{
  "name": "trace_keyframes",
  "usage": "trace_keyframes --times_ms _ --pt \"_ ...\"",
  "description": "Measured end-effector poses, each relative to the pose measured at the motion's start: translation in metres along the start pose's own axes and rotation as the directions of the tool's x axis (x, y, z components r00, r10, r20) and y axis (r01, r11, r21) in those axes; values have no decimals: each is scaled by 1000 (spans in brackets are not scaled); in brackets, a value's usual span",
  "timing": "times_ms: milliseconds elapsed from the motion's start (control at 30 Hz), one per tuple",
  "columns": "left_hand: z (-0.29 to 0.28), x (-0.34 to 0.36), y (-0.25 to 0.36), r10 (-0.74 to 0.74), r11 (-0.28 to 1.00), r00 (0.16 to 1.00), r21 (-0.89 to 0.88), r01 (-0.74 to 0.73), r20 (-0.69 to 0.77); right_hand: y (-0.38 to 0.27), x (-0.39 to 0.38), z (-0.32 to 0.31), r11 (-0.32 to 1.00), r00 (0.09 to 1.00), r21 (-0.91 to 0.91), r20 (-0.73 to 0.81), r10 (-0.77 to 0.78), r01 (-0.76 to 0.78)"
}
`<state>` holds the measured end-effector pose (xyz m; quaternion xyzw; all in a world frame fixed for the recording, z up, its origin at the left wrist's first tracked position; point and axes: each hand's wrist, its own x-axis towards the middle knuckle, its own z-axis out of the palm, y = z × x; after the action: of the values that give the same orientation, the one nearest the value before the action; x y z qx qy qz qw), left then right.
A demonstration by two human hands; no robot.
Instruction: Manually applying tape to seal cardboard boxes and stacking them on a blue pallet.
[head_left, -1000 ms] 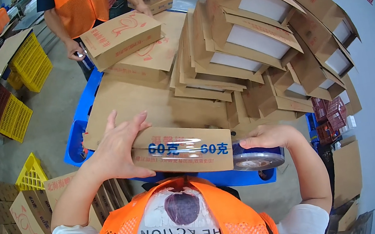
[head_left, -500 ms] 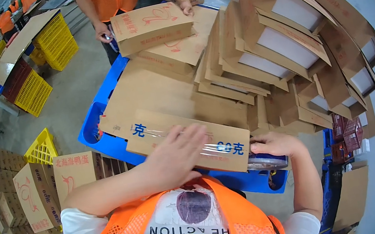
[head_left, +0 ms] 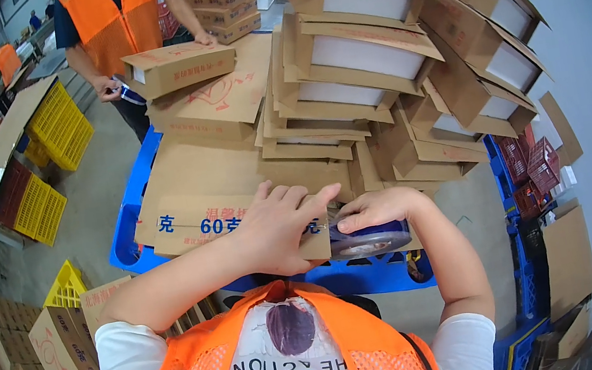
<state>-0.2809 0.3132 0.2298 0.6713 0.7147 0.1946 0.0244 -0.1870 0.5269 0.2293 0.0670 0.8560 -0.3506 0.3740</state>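
A long cardboard box (head_left: 187, 229) with blue and red print lies before me on top of other boxes. My left hand (head_left: 280, 222) rests over its right end, fingers spread and open. Beside that end my right hand (head_left: 385, 209) is closed on a wide roll of packing tape (head_left: 373, 239). The roll sits right against the end of the box. Some of the box's print and near side is hidden behind my left hand and forearm.
Several white-filled cartons with raised flaps (head_left: 369, 57) are stacked at the right on a blue pallet (head_left: 123, 220). Across from me a person in an orange vest (head_left: 122, 15) handles another carton (head_left: 181, 68). Closed cartons (head_left: 63, 353) and yellow crates (head_left: 58, 126) stand to the left.
My left hand has shifted from the middle of the box to its right end. My right hand and the tape roll are now against that end. The whole view has turned somewhat.
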Motion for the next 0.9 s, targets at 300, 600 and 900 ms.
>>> trace_keyframes --times_ms 300,600,900 --pt "-88 -3 8 -216 926 968 -340 161 -129 -36 -108 -71 854 928 391 -4 -372 344" --pt "-22 -68 -82 -298 677 901 -735 -35 -317 -56 -63 -57 804 881 370 -276 -384 466" --pt "-15 -158 -95 -693 580 695 -722 378 -194 -134 15 -46 706 791 391 -103 -604 590"
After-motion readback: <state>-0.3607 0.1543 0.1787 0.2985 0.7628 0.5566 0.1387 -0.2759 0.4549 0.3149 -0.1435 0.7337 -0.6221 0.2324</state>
